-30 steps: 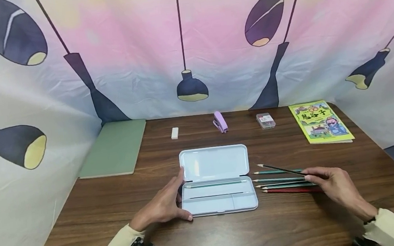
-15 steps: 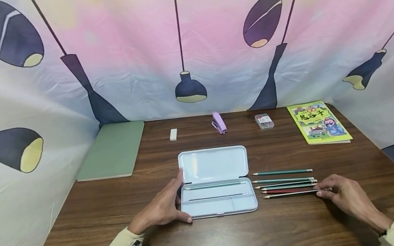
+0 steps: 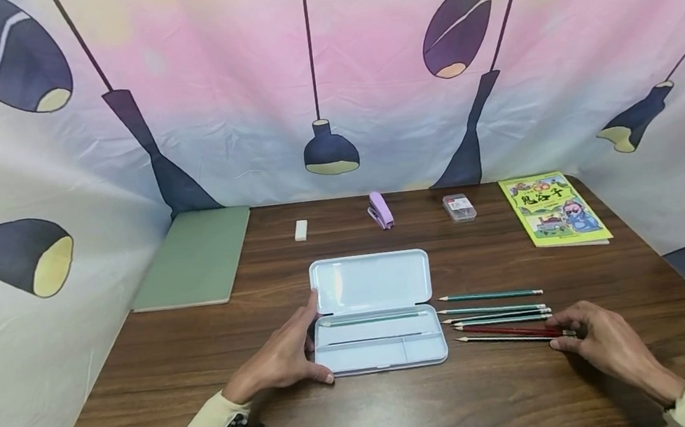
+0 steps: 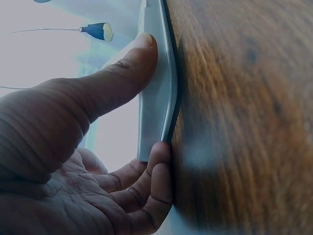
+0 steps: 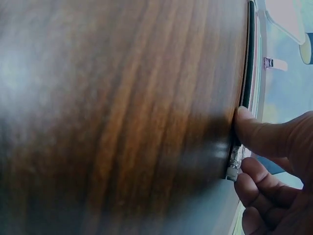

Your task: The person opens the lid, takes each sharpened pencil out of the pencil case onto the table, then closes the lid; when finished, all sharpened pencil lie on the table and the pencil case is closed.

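A light blue pencil case lies with its lid raised, and one green pencil is in its rear compartment. My left hand holds the case's left end, thumb at the front corner and fingers around the side; its thumb presses the wall in the left wrist view. Right of the case, my right hand pinches a dark pencil near its rear end, the metal ferrule showing below the thumb. Close behind it lie a red pencil and several green pencils, tips pointing left.
Along the back stand a white eraser, a purple stapler and a small clear box. A green folder-like sheet lies at left, a yellow booklet at right. Behind the table hangs a printed cloth.
My right hand has brought the dark pencil from above the row down to its front side. Since then the dark and red pencils have tilted slightly. The left hand stays on the case.
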`<state>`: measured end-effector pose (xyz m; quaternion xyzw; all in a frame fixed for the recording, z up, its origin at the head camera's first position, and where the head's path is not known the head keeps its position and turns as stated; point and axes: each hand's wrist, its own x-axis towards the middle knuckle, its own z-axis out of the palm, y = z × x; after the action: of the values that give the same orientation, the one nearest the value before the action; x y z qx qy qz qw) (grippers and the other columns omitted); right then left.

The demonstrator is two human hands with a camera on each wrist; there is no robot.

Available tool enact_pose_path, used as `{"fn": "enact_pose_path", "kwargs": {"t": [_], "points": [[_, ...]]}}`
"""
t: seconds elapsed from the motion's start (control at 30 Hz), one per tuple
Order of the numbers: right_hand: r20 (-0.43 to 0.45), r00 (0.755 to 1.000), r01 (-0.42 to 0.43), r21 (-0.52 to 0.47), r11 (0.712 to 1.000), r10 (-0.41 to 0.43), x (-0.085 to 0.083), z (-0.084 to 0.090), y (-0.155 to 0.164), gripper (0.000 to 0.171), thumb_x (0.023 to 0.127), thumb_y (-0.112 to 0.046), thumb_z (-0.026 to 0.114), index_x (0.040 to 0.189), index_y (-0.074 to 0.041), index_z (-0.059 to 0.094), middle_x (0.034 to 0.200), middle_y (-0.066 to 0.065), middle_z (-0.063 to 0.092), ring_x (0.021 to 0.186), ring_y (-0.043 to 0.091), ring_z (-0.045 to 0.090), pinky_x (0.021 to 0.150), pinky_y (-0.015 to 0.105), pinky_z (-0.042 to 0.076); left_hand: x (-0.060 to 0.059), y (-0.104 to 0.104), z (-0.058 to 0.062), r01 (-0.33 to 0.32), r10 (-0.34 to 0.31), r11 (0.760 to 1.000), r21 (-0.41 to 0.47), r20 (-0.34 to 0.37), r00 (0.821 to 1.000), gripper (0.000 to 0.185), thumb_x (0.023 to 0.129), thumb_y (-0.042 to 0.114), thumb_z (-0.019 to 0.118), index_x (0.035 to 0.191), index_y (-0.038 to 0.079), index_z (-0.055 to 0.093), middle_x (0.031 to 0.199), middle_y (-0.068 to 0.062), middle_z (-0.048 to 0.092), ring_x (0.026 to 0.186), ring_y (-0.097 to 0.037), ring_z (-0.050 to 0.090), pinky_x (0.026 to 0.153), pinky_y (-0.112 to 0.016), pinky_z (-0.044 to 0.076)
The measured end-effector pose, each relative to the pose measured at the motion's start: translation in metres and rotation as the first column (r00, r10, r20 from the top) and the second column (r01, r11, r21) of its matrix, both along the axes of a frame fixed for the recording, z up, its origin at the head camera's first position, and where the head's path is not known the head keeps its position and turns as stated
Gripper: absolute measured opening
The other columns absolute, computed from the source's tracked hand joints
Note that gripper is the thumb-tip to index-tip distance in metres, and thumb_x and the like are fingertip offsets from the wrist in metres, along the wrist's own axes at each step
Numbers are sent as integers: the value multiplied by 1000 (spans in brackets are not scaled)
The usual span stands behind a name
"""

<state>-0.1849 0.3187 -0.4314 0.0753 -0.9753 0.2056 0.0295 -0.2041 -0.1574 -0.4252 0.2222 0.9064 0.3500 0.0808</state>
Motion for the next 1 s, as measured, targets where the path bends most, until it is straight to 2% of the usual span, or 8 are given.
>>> {"fn": "enact_pose_path", "kwargs": {"t": [0.1,0.2,0.3,0.37,0.5,0.63,0.87,1.0], "points": [[-30,999,-19,-15,1000,19,-2,2,-4,25,68,-22,79,91,-17,70,88,-2,59,77,18,55,62,40,43,0,-1,1,6,-6,1000,-5,-12,1000,129,53,28,88,146,6,1,112,-8,45,75,-11,49,62,-24,42],[-149,982,-120,-32,992,114,-7,4,-15,23,71,-17,77,92,-15,69,91,-1,61,80,21,59,64,42,46,-1,-1,1,14,-14,1000,-9,-18,1000,129,54,28,88,146,6,1,112,-7,44,75,-11,48,63,-24,42],[-273,926,-277,-28,960,259,-17,5,-38,22,76,-9,72,97,-11,68,94,0,64,84,21,61,68,42,47,-1,-1,1,18,-18,1000,-11,-22,1000,129,54,29,88,146,6,1,112,-7,45,76,-12,49,63,-24,42],[-312,885,-373,-29,928,346,-23,5,-60,25,78,-6,70,103,-9,66,98,0,64,88,19,60,72,41,46,-1,0,1,14,-15,1000,-9,-19,1000,129,54,29,88,146,6,0,112,-7,44,76,-12,49,63,-24,42],[-284,848,-482,-64,874,447,-30,9,-107,31,81,-8,67,112,-10,62,109,-3,61,100,15,56,82,40,43,0,0,1,5,-5,1000,-6,-14,1000,129,54,29,88,146,7,0,112,-7,44,77,-12,49,64,-24,42],[-209,831,-532,-23,847,516,-32,14,-140,32,85,-13,64,116,-12,60,114,-1,59,106,15,52,87,40,40,2,0,0,-1,1,1000,-9,-19,1000,129,54,29,88,146,6,0,112,-7,45,76,-12,48,63,-24,41],[-166,760,-603,183,776,629,-34,2,-160,30,85,-19,64,114,-10,61,111,4,58,103,19,53,88,40,40,3,1,0,-3,3,1000,-17,0,1000,129,55,29,87,146,7,-1,113,-8,44,77,-12,48,63,-25,41],[-199,748,-599,209,773,633,-33,-5,-164,26,83,-15,65,109,-11,63,104,2,58,97,17,53,86,40,41,4,1,1,-1,1,1000,-20,-1,1000,128,55,29,87,146,7,-1,114,-8,44,76,-13,48,63,-25,41]]}}
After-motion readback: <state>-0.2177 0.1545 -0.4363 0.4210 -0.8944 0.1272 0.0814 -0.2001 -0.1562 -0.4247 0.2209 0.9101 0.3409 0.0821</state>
